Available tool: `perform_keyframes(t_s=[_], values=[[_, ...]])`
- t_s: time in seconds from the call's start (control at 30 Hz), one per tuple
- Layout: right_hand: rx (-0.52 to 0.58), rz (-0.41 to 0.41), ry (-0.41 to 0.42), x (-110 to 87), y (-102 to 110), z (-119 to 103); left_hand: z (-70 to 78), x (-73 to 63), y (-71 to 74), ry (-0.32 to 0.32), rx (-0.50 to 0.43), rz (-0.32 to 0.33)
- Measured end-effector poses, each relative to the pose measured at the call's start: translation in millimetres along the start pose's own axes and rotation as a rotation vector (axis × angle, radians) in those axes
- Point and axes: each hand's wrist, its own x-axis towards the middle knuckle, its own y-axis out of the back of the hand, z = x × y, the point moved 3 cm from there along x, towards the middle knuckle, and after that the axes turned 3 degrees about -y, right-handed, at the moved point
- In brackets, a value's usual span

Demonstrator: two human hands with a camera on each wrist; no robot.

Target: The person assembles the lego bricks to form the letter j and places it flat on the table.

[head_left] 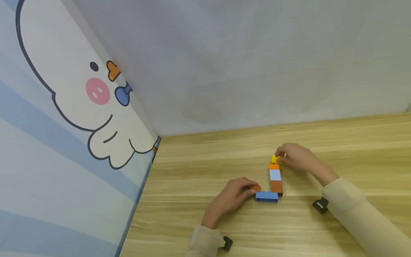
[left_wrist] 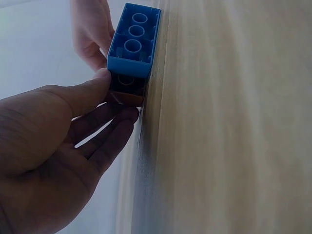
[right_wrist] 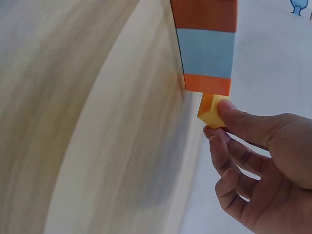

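My right hand (head_left: pixel 298 157) pinches a small yellow brick (head_left: pixel 274 159) between thumb and fingers, at the far end of a row of toy bricks. Down that row come an orange brick (head_left: pixel 274 166), a pale blue brick (head_left: pixel 275 175) and a brown brick (head_left: pixel 276 187). Sideways at the near end lies a longer blue brick (head_left: pixel 267 196), its hollow underside with round tubes facing the left wrist camera. With my left hand (head_left: pixel 232 195) I hold a reddish-brown brick (left_wrist: pixel 127 99) at the blue brick's left end, thumb tip right at the blue one's edge.
The bricks are on a light wood-grain table (head_left: pixel 179 214). Behind it rises a grey-white wall covering (head_left: pixel 273 71). On the left stands a blue-striped panel (head_left: pixel 57 150) with a white cartoon figure.
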Motion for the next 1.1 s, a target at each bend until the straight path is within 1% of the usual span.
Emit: perform_keyframes(t_s=[0.13,0.23,0.43,0.57,0.8,1.1], values=[[0.012,-0.020,0.014,4.1,-2.1,-0.8,-0.3,1.1,-1.1,-0.001,0.007,0.002],[0.021,-0.036,0.001,5.6,-3.8,-0.3,-0.7,1.4,-1.6,-0.001,0.007,0.005],[0.015,-0.057,-0.025,7.3,-7.7,1.2,0.5,1.4,-2.1,-0.005,-0.021,0.007],[0.019,-0.045,-0.025,7.3,-8.3,-0.6,0.0,1.2,-1.7,0.000,-0.024,0.009],[0.014,0.011,0.013,6.4,-12.0,-0.6,-1.3,1.3,-1.4,-0.009,-0.027,0.006],[0.024,0.023,0.036,7.3,-14.8,3.5,-3.2,0.1,-0.5,-0.003,-0.037,0.007]])
